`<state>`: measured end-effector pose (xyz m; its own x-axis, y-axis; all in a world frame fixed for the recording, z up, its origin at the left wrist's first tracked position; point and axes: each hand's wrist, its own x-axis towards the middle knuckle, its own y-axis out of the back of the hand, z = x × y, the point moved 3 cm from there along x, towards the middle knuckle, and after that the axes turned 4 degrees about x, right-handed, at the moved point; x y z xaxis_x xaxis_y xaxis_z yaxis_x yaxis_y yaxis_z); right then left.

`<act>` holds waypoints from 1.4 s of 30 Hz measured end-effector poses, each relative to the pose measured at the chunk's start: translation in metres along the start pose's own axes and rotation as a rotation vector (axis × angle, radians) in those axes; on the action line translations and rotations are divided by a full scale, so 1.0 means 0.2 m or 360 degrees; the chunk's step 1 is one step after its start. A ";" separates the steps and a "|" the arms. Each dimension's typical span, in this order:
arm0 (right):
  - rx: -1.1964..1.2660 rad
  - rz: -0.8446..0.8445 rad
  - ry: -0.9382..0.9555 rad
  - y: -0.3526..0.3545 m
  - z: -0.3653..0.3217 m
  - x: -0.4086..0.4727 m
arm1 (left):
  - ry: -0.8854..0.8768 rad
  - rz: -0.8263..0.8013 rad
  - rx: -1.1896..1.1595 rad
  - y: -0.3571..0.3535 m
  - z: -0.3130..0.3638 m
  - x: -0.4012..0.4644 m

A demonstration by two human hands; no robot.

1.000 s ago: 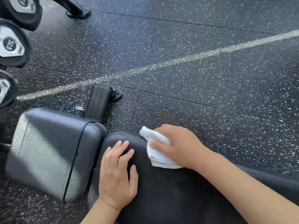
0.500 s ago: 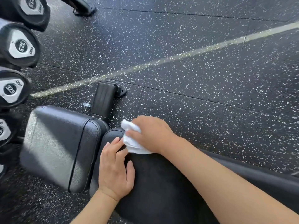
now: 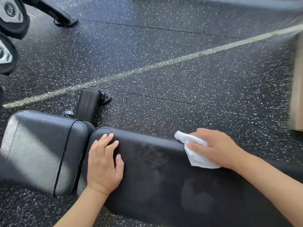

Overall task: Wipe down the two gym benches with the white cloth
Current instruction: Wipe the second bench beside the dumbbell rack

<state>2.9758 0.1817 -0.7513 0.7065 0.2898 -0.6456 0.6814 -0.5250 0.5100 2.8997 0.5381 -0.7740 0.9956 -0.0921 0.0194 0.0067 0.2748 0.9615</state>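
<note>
A black padded gym bench lies across the lower frame: a short seat pad (image 3: 41, 149) on the left and a long back pad (image 3: 160, 174) to its right. My left hand (image 3: 104, 163) rests flat, fingers straight, on the back pad's left end. My right hand (image 3: 214, 148) holds the bunched white cloth (image 3: 191, 148) against the pad's far edge, further right. Only one bench is in view.
Speckled black rubber floor (image 3: 164, 38) with a pale painted line spreads beyond the bench. The bench's black foot (image 3: 91, 102) stands behind the seat pad. Dumbbell ends (image 3: 11, 15) line the upper left. A tan object (image 3: 297, 86) stands at the right edge.
My right hand first slid the cloth left to the back pad's corner, then swept it right along the far edge. My left hand stayed planted on the pad's left end.
</note>
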 end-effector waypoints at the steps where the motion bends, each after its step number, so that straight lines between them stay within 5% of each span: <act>1: -0.0012 0.0002 0.0016 -0.02 -0.02 0.02 | 0.0010 -0.0011 0.0012 0.01 0.01 0.00; 6: 0.0000 -0.0075 0.0187 -0.15 -0.24 0.27 | 0.0171 -0.0127 0.0132 0.04 0.15 -0.02; 11: 0.0047 -0.0114 0.0318 -0.13 -0.18 0.23 | -0.0020 -0.0298 0.0096 -0.02 0.58 -0.08; 23: 0.0045 -0.0078 -0.0023 0.47 1.11 -0.56 | -0.0157 -0.0305 0.0189 -0.40 1.62 -0.02; 28: 0.0060 -0.0056 -0.0009 0.49 1.23 -0.58 | -0.0066 -0.0184 0.0155 -0.45 1.67 -0.03; 36: 0.0152 -0.0101 0.0273 0.20 0.70 -0.14 | -0.0006 -0.0161 0.0058 -0.45 1.67 -0.03; 42: 0.0155 0.0020 0.0219 0.41 1.18 -0.51 | -0.0006 -0.0204 0.0099 -0.44 1.69 -0.02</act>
<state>2.9145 -0.0805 -0.7773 0.7391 0.3862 -0.5519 0.6552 -0.6024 0.4559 2.8634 0.1902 -0.7654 0.9865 -0.1265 -0.1037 0.1278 0.2007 0.9713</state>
